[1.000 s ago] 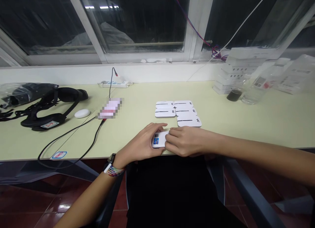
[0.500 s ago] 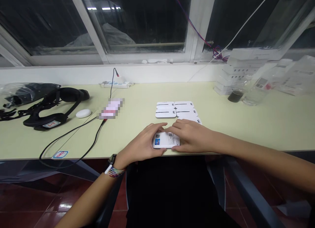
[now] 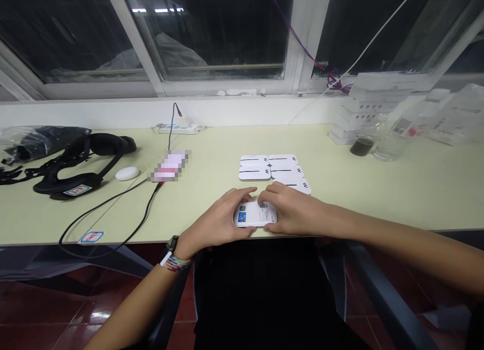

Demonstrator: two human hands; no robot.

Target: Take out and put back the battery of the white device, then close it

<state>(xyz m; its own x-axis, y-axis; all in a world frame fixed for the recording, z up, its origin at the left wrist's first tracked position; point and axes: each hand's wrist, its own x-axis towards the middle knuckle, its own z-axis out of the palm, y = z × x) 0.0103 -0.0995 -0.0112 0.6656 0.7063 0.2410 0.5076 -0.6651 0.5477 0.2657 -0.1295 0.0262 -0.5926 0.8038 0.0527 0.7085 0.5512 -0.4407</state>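
A small white box (image 3: 252,217) with rounded corners lies at the front edge of the table, its face printed with a code square, a blue label and small text. My left hand (image 3: 218,220) curls round its left end, thumb along the near side and fingers along the far side. Gripping the right end is my right hand (image 3: 294,210), with a bent index finger over the top face. Just beyond, several flat white pieces (image 3: 254,173) sit side by side in rows, each bearing a black line and a "W" mark; my right hand partly covers the nearest one.
At left are a black headset (image 3: 81,181), a white oval object (image 3: 127,173), a blurred-out phone (image 3: 169,166) and its looping black cable (image 3: 145,219). A power strip (image 3: 179,128) lies by the wall. Stacked white boxes (image 3: 353,123) and a clear bottle (image 3: 393,143) stand at right.
My right index finger has bent and drawn back toward the right on the box's top. The box and my left hand stay in place.
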